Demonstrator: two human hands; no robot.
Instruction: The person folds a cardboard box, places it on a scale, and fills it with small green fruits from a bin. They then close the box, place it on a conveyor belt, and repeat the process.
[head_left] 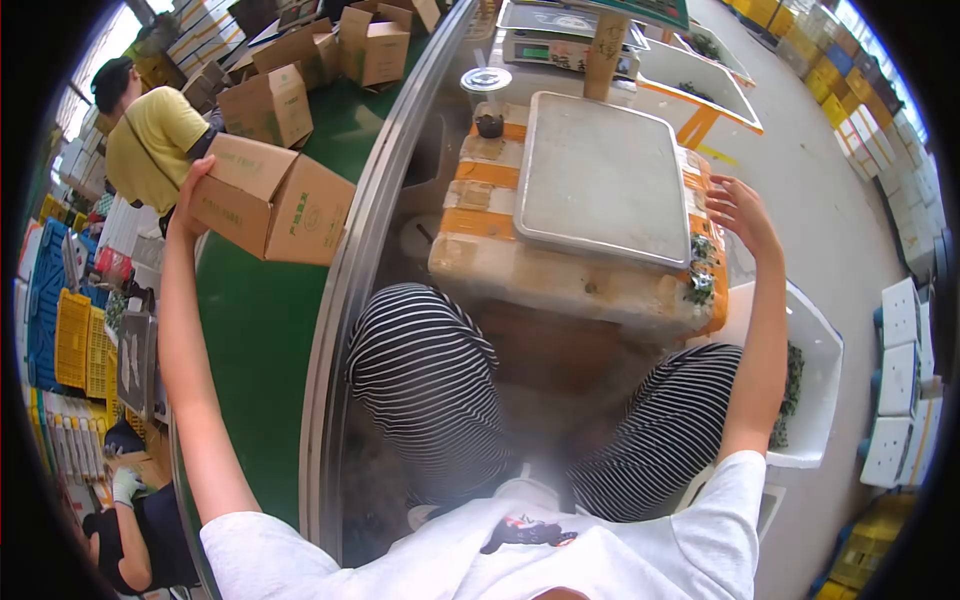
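My left hand (192,200) reaches out over the green conveyor belt (255,370) and grips the far left edge of a closed cardboard box (270,200). The box is tilted, its near corner by the metal rail. On the other side, my right hand (738,212) is held with fingers apart beside the right end of a taped foam box (540,275), holding nothing I can see. A flat grey scale platform or tray (605,180) lies on the foam box. Green leafy bits (702,270) cling to its right side, just below my right hand.
A lidded plastic cup (488,100) stands at the foam box's back left. More cardboard boxes (265,105) sit along the belt. A metal rail (350,250) runs beside my knee. White bins with greens (815,380) are at right. Two people (150,150) work at left.
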